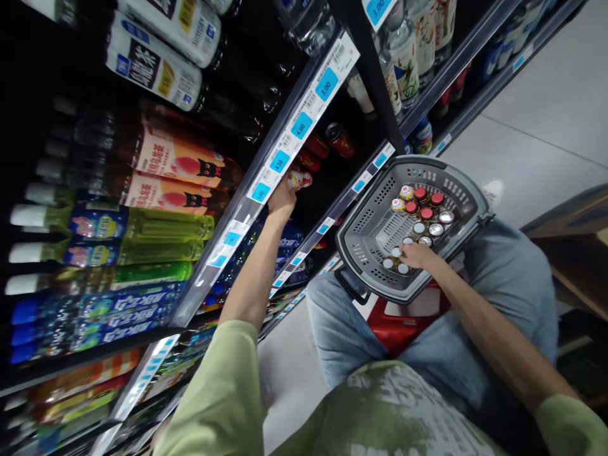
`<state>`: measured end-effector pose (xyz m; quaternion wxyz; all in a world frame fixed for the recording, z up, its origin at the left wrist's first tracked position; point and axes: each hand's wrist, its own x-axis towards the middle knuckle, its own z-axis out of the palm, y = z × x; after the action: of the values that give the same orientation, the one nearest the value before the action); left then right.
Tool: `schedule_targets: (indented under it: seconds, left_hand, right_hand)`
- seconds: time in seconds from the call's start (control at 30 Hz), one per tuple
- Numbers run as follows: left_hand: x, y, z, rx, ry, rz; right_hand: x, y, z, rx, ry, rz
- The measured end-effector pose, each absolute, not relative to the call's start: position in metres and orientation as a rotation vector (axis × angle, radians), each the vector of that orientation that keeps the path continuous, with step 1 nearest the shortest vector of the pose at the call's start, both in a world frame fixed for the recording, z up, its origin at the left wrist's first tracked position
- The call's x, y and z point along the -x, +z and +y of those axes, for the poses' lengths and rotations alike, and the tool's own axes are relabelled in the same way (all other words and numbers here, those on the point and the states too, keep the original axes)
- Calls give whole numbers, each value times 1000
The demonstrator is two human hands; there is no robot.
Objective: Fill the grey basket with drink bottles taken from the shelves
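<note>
My left hand [282, 201] reaches into the shelf beneath the price strip, its fingers closed round a small white, red and yellow drink bottle [300, 180]. Red and gold cans [340, 140] lie deeper in that same shelf. A grey plastic basket [356, 237] rests by my knees, holding several small bottles and cans with red, white and silver tops. Inside it, my right hand [417, 256] has its fingers bent down on a white-capped bottle [396, 252]. The fingertips there are partly hidden.
Lying bottles of tea [175, 168] and blue-labelled drinks [137, 310] fill the shelves at left. A long price strip [301, 125] edges the shelf above my left hand. Something red [403, 326] is under the basket, between my legs. Wooden boxes [574, 247] stand at right.
</note>
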<state>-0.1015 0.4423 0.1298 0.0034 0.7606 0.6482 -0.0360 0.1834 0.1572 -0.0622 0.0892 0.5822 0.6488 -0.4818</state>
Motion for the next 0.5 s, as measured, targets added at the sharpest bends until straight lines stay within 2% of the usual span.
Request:
schedule_targets:
  seconds: [0.23, 0.37, 0.5]
  left_hand:
    - [87, 137, 356, -2619, -289, 1723]
    - [99, 145, 278, -2713, -116, 1460]
    - [111, 162, 181, -2696, 172, 1230]
  right_hand:
    - [-188, -52, 141, -1905, -1349, 1955]
    - [-180, -45, 127, -2080, -1328, 2103]
    - [-155, -43, 109, -2485, -1416, 2376]
